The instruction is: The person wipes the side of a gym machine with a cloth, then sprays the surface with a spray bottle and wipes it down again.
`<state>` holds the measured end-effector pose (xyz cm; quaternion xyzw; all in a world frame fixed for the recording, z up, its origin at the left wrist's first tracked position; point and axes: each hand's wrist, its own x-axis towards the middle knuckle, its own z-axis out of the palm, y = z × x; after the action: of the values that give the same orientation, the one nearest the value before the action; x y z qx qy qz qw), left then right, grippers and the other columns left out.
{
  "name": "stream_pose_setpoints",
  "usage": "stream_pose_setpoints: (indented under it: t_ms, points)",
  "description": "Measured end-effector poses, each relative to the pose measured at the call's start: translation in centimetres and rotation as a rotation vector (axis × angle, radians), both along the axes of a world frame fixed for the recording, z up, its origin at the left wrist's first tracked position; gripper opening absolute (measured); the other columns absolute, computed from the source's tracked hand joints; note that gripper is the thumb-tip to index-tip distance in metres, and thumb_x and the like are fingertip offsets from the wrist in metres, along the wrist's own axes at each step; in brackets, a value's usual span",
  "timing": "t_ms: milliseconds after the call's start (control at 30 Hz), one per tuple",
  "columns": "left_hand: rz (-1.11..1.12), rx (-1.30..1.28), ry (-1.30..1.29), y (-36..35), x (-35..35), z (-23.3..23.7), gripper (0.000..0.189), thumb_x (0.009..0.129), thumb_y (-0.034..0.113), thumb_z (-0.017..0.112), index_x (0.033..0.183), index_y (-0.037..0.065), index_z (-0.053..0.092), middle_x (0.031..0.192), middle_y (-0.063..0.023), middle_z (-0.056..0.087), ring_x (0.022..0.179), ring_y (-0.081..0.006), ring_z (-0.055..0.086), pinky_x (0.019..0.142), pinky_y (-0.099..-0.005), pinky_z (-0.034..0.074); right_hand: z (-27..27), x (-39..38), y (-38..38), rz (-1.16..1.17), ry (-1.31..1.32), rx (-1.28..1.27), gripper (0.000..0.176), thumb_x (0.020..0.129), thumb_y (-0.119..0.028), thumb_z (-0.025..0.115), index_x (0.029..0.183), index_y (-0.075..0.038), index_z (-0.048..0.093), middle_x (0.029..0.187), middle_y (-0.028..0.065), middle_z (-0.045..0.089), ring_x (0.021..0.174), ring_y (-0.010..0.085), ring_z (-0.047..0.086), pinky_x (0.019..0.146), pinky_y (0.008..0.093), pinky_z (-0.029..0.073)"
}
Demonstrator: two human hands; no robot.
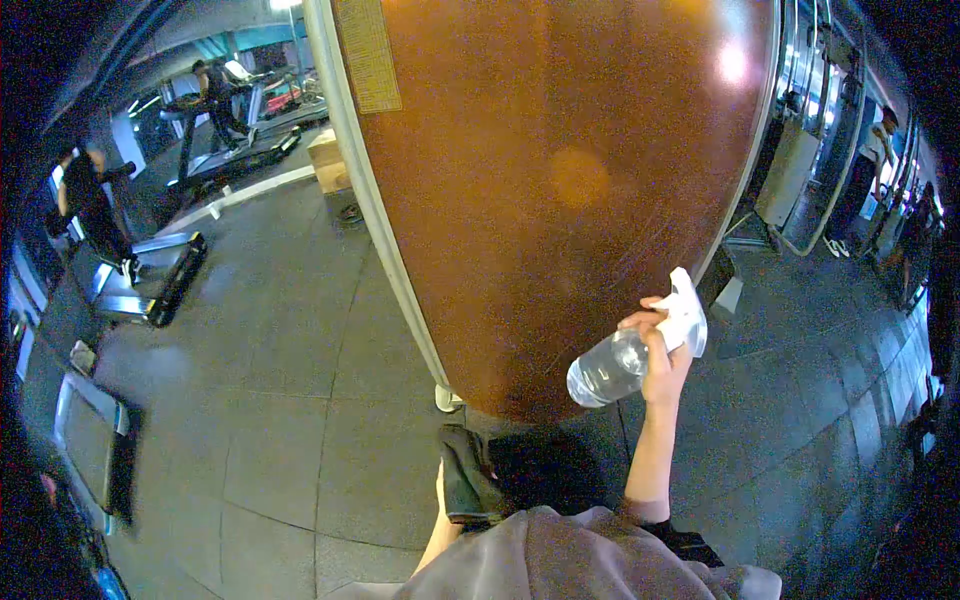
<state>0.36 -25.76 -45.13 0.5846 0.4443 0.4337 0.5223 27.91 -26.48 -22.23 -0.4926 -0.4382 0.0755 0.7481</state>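
Observation:
My right hand (660, 370) is closed around the neck of a clear spray bottle (610, 368) with a white trigger head (684, 318). The bottle is tilted, its base pointing left, in front of a large reddish-brown panel (560, 220). Clear liquid seems to be inside. Close to my body, a dark cloth (466, 470) hangs over my left hand (441, 492) and hides most of it. The fingers barely show, but the cloth is bunched up in that hand. The panel has a pale metal frame (372, 200) and a yellowish printed sheet (368, 55) at its upper left.
Dark rubber tiles (270, 400) cover the floor. People are on treadmills (150, 275) at the left, and another treadmill (92, 435) stands nearer. At the right are gym machines (790, 180) and a standing person (872, 165). A wooden box (328, 160) sits behind the panel.

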Motion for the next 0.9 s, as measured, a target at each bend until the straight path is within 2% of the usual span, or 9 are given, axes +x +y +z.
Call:
stream_pose_setpoints:
  t_ms: [67, 200, 300, 367, 467, 600, 667, 833, 900]
  points:
    - [-0.078, -0.523, -0.938, 0.0, 0.5, 0.1, 0.040, 0.097, 0.032, 0.031, 0.125, 0.005, 0.042, 0.106, -0.0185, 0.056, 0.087, -0.0337, 0.057, 0.076, -0.0444, 0.049, -1.3, -0.2, -0.3, 0.012, 0.009, -0.008, 0.057, 0.074, 0.002, 0.048, 0.130, 0.003, 0.036, 0.090, 0.0101, 0.056, 0.072, 0.0173, 0.060, 0.068, 0.0295, 0.050]
    - [-0.098, -0.092, -0.236, -0.7, 0.0, -1.7, 0.043, 0.097, 0.035, 0.028, 0.125, 0.005, 0.043, 0.106, -0.0197, 0.055, 0.087, -0.0353, 0.056, 0.077, -0.0454, 0.048, -3.2, -1.4, -1.0, 0.017, -0.042, -0.109, 0.059, 0.075, 0.001, 0.049, 0.132, 0.004, 0.034, 0.080, 0.0071, 0.055, 0.071, 0.0151, 0.058, 0.068, 0.0291, 0.049]
    - [-0.206, -0.612, -1.021, -0.9, -0.2, -1.7, 0.041, 0.097, 0.033, 0.029, 0.123, 0.005, 0.045, 0.107, -0.0189, 0.056, 0.088, -0.0340, 0.057, 0.077, -0.0439, 0.048, -3.6, -2.0, -1.9, 0.093, -0.082, -0.139, 0.058, 0.074, 0.003, 0.049, 0.131, 0.006, 0.035, 0.084, 0.0085, 0.058, 0.070, 0.0161, 0.060, 0.069, 0.0301, 0.050]
    - [0.008, 0.299, 0.389, -2.1, 0.7, 3.1, 0.030, 0.087, 0.017, 0.054, 0.113, 0.002, 0.051, 0.105, -0.0103, 0.060, 0.090, -0.0231, 0.058, 0.083, -0.0332, 0.046, -3.1, -2.5, -2.2, 0.115, -0.042, -0.156, 0.057, 0.073, 0.003, 0.049, 0.129, 0.006, 0.036, 0.087, 0.0094, 0.058, 0.071, 0.0164, 0.060, 0.068, 0.0305, 0.051]
    - [-0.016, -0.217, -0.231, -1.7, 0.3, 4.2, 0.029, 0.087, 0.018, 0.054, 0.111, 0.002, 0.052, 0.104, -0.0092, 0.060, 0.090, -0.0225, 0.057, 0.083, -0.0328, 0.046, -2.9, -1.8, -2.2, 0.127, 0.013, -0.115, 0.056, 0.073, 0.003, 0.049, 0.127, 0.005, 0.037, 0.092, 0.0107, 0.057, 0.072, 0.0165, 0.061, 0.067, 0.0308, 0.051]
    - [0.035, -0.233, -0.326, -0.8, 0.1, 0.0, 0.029, 0.087, 0.019, 0.053, 0.111, 0.002, 0.053, 0.104, -0.0092, 0.060, 0.090, -0.0225, 0.057, 0.083, -0.0332, 0.046, -0.6, 0.2, -2.5, -0.008, 0.011, 0.001, 0.025, 0.080, -0.012, 0.048, 0.098, 0.003, 0.055, 0.087, 0.0137, 0.061, 0.079, 0.0204, 0.060, 0.076, 0.0335, 0.048]
    - [-0.069, -0.163, -0.170, -1.2, 0.1, 1.3, 0.031, 0.097, 0.024, 0.031, 0.116, 0.004, 0.045, 0.099, -0.0161, 0.058, 0.083, -0.0270, 0.059, 0.073, -0.0406, 0.051, -0.3, 1.3, -2.5, -0.061, 0.018, 0.056, 0.019, 0.080, -0.011, 0.047, 0.091, 0.002, 0.056, 0.083, 0.0132, 0.060, 0.080, 0.0218, 0.060, 0.074, 0.0352, 0.049]
    - [-0.088, -0.054, -0.070, -0.7, 0.0, -0.3, 0.048, 0.093, 0.042, 0.032, 0.123, 0.007, 0.042, 0.107, -0.0159, 0.056, 0.090, -0.0299, 0.056, 0.078, -0.0444, 0.048, -1.9, 2.3, -2.4, -0.053, 0.109, 0.075, 0.023, 0.080, -0.007, 0.045, 0.100, 0.002, 0.052, 0.087, 0.0126, 0.060, 0.078, 0.0204, 0.061, 0.073, 0.0327, 0.049]
    - [-0.074, 0.389, 0.493, -0.5, -0.1, -2.3, 0.055, 0.091, 0.049, 0.032, 0.126, 0.008, 0.041, 0.111, -0.0158, 0.055, 0.093, -0.0311, 0.055, 0.080, -0.0459, 0.047, -2.6, 2.5, -2.5, -0.039, 0.047, 0.052, 0.047, 0.076, 0.003, 0.049, 0.122, 0.003, 0.043, 0.093, 0.0100, 0.054, 0.077, 0.0177, 0.059, 0.071, 0.0322, 0.051]
